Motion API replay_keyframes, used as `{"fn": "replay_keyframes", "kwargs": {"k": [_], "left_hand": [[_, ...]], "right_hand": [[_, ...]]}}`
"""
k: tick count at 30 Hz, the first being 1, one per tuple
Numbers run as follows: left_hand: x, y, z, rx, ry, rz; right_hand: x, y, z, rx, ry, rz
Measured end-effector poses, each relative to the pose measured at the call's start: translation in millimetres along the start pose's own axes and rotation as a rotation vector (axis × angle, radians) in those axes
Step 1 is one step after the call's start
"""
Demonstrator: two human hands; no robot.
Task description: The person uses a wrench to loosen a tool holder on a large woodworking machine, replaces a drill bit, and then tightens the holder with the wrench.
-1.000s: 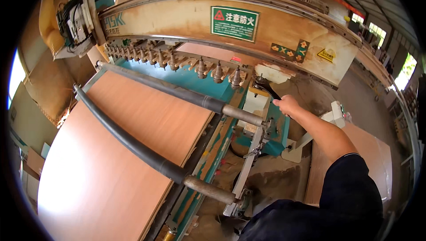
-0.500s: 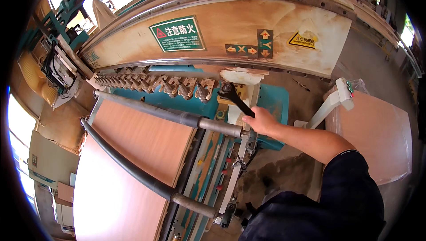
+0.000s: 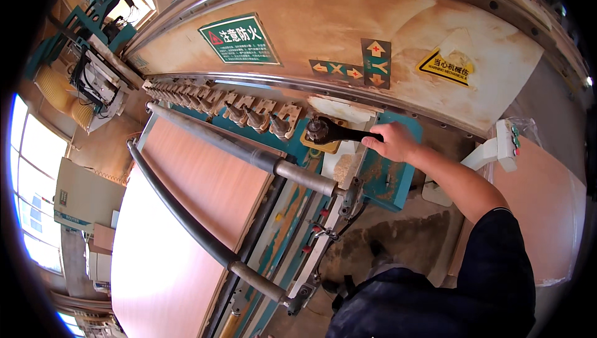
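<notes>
My right hand is closed round the handle end of a black spanner. The head of the spanner sits around a dark metal tool holder, which stands in a yellowish block at the end of the machine bed. To the left of it runs a row of forked clips carrying cone-shaped tool holders. My left hand is out of the picture.
Two long rollers lie across a large wood-faced panel. Behind the block stretches a dusty machine beam with signs. On the right are a white control post with buttons and a plastic-wrapped stack of panels.
The handle of the spanner has swung round to point more to the right, and my right hand has moved right and up with it. The view has shifted closer to the beam.
</notes>
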State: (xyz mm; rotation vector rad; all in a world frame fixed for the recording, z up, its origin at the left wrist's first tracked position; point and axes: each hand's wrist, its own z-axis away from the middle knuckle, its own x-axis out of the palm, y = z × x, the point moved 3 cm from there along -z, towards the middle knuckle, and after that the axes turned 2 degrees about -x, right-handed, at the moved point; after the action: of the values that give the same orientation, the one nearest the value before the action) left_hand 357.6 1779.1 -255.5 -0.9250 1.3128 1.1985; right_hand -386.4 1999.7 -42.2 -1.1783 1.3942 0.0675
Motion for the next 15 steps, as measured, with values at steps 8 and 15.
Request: {"fn": "replay_keyframes", "kwargs": {"k": [8,15], "left_hand": [[18.2,25.9,66.7,-0.010,0.046,0.072],[33.8,23.4,96.9,-0.100,0.034,0.108]], "right_hand": [[-8.0,7.1,-25.3,0.135,-0.221,0.064],[-11.7,11.7,-30.8,0.377,-0.344,-0.098]]}}
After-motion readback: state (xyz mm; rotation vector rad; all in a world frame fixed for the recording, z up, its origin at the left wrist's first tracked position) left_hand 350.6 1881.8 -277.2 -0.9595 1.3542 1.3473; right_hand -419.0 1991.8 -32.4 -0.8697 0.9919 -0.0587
